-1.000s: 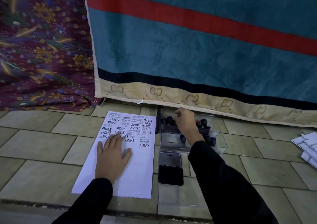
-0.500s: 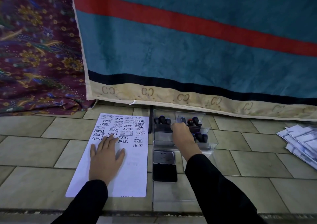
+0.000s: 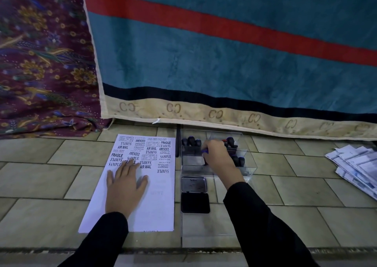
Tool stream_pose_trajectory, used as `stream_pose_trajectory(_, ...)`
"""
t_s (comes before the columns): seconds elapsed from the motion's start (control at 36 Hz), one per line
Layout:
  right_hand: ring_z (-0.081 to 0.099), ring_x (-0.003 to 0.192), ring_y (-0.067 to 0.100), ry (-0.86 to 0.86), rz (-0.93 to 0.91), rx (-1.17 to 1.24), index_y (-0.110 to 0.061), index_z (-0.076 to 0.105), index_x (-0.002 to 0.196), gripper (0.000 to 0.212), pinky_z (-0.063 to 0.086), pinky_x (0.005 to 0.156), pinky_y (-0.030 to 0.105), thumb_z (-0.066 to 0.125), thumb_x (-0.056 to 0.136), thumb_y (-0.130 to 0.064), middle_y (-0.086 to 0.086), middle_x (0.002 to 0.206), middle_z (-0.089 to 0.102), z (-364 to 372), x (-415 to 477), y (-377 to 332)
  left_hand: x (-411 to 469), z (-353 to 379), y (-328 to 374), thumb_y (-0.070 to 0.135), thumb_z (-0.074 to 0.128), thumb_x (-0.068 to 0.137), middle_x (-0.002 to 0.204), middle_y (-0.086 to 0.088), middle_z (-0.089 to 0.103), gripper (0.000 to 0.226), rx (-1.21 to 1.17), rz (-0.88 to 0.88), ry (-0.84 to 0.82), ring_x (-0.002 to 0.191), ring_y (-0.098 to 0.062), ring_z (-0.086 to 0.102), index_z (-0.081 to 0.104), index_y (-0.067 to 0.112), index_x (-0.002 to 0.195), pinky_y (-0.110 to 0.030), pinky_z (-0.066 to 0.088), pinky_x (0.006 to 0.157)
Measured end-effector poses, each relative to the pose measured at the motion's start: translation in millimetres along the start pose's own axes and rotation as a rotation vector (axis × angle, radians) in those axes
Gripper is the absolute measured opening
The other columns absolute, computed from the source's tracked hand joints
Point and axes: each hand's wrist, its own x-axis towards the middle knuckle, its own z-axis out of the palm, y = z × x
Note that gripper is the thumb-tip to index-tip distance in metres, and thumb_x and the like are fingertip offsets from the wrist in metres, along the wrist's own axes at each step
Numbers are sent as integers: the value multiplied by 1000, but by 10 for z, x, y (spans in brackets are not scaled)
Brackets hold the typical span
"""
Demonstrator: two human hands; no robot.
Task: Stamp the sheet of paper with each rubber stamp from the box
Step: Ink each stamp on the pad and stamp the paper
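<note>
The left hand (image 3: 124, 187) lies flat, fingers straight, on the sheet of paper (image 3: 159, 205). The sheet's long axis runs away from the person, with the prints at its far end. The fingertips touch some prints, so wet ink may smear. Right of the sheet is the open ink pad (image 3: 195, 202). Beyond it, the right hand (image 3: 217, 156) is curled round a rubber stamp (image 3: 204, 151) inside the clear box (image 3: 250, 164). The stamp is mostly hidden and I cannot tell its axis. It may catch a divider and tip the box.

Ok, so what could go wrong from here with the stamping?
1. The sheet is crowded with prints in its upper half, some overlapping; the next may land on an old one unless it goes lower.
2. The open ink pad lies just beside the right sleeve; pulling the arm back could smear it.
3. The right hand seems to pinch a stamp among others in the box; lifting it may topple neighbours.
</note>
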Motion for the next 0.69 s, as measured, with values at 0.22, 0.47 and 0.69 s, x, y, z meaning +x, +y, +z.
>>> stream_pose_trajectory(0.22, 63, 86, 19, 375, -61, 360, -9, 61, 106, 21, 55, 80, 32, 65, 86, -8, 7, 104, 63, -86, -497, -45, -3, -18, 6, 42, 45, 93, 154, 4, 29, 50, 12, 2, -7, 144, -13, 17, 41, 22, 139, -46, 2, 117)
stream_pose_trajectory(0.47, 64, 83, 9, 309, -177, 449, -12, 67, 101, 19, 55, 80, 18, 70, 83, -9, 1, 101, 63, 35, -1125, -129, 2, -25, -1, 51, 56, 84, 154, 4, 28, 64, 18, -3, -31, 144, -14, 16, 39, 23, 139, -48, 3, 116)
stream_pose_trajectory(0.69, 62, 77, 5, 266, -195, 436, -12, 68, 99, 20, 48, 72, 4, 72, 80, -14, -2, 96, 64, 187, -1369, -111, 47, -51, -29, 55, 55, 84, 157, 5, 20, 69, -8, -3, -103, 145, -13, 9, 33, 24, 142, -48, -1, 116)
